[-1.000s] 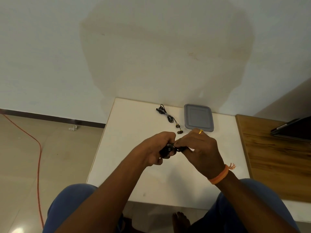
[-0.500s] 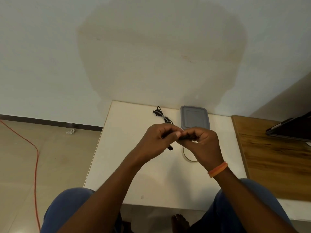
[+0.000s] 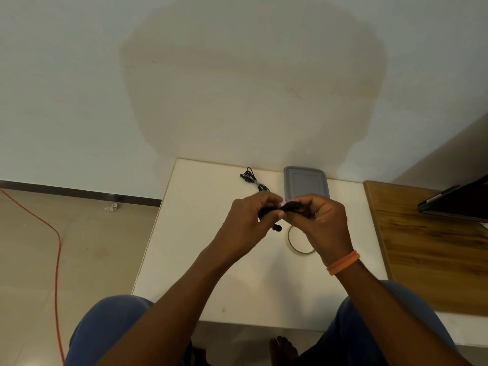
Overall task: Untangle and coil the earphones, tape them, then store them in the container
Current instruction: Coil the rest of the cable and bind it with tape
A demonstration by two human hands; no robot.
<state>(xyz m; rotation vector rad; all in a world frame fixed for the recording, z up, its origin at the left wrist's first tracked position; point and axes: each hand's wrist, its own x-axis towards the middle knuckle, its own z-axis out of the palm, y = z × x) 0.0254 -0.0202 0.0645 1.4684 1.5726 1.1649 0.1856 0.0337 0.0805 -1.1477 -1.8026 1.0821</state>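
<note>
A bundle of black earphones [image 3: 289, 206] is held above the white table [image 3: 200, 233] between both hands. My left hand [image 3: 248, 223] pinches its left end, and an earbud [image 3: 277, 228] dangles just below. My right hand [image 3: 324, 220] grips the right end of the bundle. A second black earphone set [image 3: 254, 180] lies on the table at the back, partly hidden behind my left hand. The grey lidded container [image 3: 305, 180] sits at the back, just beyond my hands. A roll of clear tape [image 3: 293, 244] lies flat on the table under my right hand.
A wooden desk [image 3: 433, 247] adjoins the table on the right, with a dark laptop [image 3: 459, 202] at its far edge. An orange cable [image 3: 54, 247] runs across the tiled floor on the left. My knees and a bare foot [image 3: 282, 350] are at the table's near edge.
Both hands have lifted the earphone bundle up and away from me, toward the container. The tape roll, hidden a second ago, now shows beneath my right hand.
</note>
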